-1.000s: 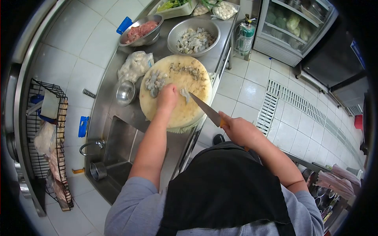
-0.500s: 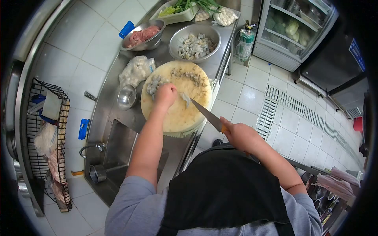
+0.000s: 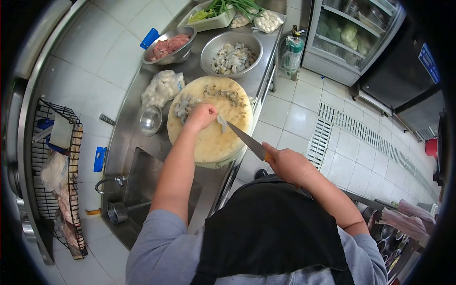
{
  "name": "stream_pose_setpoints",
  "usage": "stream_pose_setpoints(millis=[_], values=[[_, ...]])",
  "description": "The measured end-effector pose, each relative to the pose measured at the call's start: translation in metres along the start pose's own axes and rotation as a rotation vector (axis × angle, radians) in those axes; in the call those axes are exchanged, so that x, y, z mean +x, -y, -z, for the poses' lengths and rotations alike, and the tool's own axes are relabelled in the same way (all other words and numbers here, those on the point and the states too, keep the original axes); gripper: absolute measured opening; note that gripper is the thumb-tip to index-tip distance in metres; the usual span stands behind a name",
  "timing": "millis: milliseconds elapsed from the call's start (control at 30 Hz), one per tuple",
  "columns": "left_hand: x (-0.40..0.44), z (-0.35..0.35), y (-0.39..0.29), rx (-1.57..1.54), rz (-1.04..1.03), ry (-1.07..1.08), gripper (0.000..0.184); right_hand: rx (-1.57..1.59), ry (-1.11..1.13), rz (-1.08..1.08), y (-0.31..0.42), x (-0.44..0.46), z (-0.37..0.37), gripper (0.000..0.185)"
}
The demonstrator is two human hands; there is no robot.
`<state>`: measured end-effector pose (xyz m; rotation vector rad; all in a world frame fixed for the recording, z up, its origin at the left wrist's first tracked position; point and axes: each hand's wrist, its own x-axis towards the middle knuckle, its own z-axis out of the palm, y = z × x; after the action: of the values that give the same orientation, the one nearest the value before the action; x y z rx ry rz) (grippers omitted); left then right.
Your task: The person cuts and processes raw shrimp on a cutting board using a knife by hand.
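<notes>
A knife [image 3: 246, 139] with an orange handle is gripped in my right hand [image 3: 288, 165], its tip beside a single shrimp [image 3: 221, 123] on the round cutting board [image 3: 209, 149]. My left hand [image 3: 203, 115] is closed at that shrimp's upper end; whether its fingers hold the shrimp is too small to tell. Just left of this hand lies a pile of peeled shrimp [image 3: 184, 107], partly covered by it. Dark scraps [image 3: 230, 95] are spread along the board's far side. Beyond the board a perforated metal bowl [image 3: 205, 59] holds many shrimp.
Left of the board are a small metal bowl [image 3: 151, 120] and a plastic bag [image 3: 163, 88]. A bowl of raw meat [image 3: 169, 47] and a tray of green vegetables [image 3: 207, 15] stand further back. The sink [image 3: 142, 175] is at the near left.
My left hand has moved slightly right to the shrimp by the knife tip. My right hand still holds the knife in nearly the same pose. The view has shifted a little.
</notes>
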<state>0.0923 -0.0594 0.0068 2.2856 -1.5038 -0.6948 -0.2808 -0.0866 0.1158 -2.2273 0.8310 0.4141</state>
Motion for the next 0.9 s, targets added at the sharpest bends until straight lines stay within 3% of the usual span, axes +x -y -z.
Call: stream_pose_setpoints(millis=[167,300,500,567,600,667,767,900], values=[[0.008,0.011,0.010,0.074,-0.057,-0.160,0.011,0.009,0.028,-0.018,0.001,0.001,0.001,0.055],[0.006,0.023,0.003,0.008,-0.070,-0.046,0.011,0.040,0.072,-0.068,0.009,-0.003,0.011,0.055],[0.014,0.047,-0.016,-0.017,-0.051,-0.236,0.014,0.037,0.015,-0.004,-0.004,0.003,-0.005,0.055],[0.017,0.058,-0.027,-0.449,-0.034,-0.117,0.023,0.039,0.016,-0.029,-0.001,0.003,-0.003,0.055],[0.023,0.055,-0.022,-0.449,-0.031,-0.121,0.023,0.036,0.017,-0.025,0.000,0.003,-0.003,0.055],[0.037,0.039,-0.004,-0.113,0.056,0.023,0.037,0.032,0.011,-0.019,0.000,0.004,-0.002,0.055],[0.047,0.023,0.017,0.100,0.085,-0.038,0.045,0.017,-0.003,0.002,-0.002,0.004,-0.004,0.054],[0.033,0.034,0.011,0.065,0.203,-0.005,0.037,0.039,-0.017,0.005,-0.003,0.004,-0.007,0.055]])
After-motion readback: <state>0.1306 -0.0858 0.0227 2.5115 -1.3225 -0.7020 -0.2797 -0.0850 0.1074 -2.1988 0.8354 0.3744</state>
